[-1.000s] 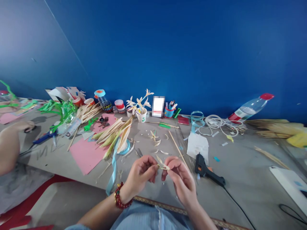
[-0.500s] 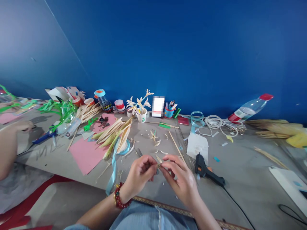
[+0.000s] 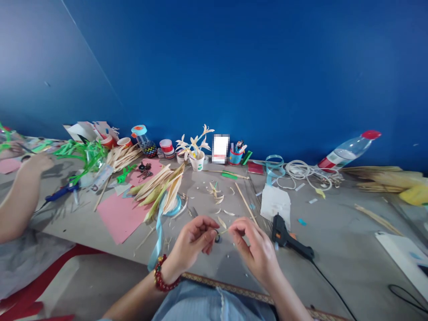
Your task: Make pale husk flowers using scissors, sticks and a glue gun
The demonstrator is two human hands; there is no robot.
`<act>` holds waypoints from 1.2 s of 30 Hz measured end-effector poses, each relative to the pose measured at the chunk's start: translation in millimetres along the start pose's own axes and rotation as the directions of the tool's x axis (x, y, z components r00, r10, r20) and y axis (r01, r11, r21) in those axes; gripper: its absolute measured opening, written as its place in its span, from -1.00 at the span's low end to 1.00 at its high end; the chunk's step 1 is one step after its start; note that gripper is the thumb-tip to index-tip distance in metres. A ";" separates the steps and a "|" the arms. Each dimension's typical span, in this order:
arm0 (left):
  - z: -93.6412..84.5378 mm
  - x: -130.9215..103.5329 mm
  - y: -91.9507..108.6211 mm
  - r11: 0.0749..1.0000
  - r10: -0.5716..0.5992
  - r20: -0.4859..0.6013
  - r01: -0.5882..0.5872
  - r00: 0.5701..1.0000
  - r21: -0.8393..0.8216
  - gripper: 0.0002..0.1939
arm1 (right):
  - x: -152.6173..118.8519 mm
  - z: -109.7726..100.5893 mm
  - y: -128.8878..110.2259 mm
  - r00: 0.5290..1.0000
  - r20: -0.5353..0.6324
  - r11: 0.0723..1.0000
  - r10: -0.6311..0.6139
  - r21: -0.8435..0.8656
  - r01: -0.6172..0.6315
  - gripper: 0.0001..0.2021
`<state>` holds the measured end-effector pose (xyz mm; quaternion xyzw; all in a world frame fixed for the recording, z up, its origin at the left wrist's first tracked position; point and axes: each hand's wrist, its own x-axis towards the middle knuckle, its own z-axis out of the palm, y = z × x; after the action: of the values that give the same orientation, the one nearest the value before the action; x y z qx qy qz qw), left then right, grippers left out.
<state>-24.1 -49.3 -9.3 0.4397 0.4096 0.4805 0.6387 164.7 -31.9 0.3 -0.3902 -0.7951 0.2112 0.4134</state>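
Near the table's front edge, my left hand [image 3: 197, 238] pinches one end of a thin pale strip [image 3: 224, 231]. The strip runs across to the fingertips of my right hand [image 3: 254, 245], which are pressed together at its other end. A small dark round thing [image 3: 217, 236] shows beside my left fingertips; whether it is held cannot be told. Just beyond my hands lie small pale husk pieces [image 3: 228, 213] and a small husk flower [image 3: 213, 191]. Right of my right hand rests a black glue gun [image 3: 284, 234].
Husks [image 3: 160, 185], pink paper [image 3: 122, 218] and blue ribbon [image 3: 157, 243] lie left. A cup of husk flowers [image 3: 197, 161], a pen cup [image 3: 236, 156] and a tilted bottle [image 3: 347, 154] stand along the wall. Another person's arm [image 3: 22, 196] reaches in at far left.
My hands have moved apart, with the thin strip now visible between them. The other person's arm at far left has moved up and to the right.
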 end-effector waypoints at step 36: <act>15.7 0.8 -3.2 0.919 0.369 -0.054 -0.355 0.928 0.171 -0.90 | -14.0 22.5 -13.6 0.997 -0.037 0.996 0.073 0.061 -0.071 -0.88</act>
<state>-8.3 -51.7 -8.1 0.5360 0.3848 0.5747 0.4840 145.1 -51.6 -10.4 -0.4102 -0.7657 0.2420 0.4323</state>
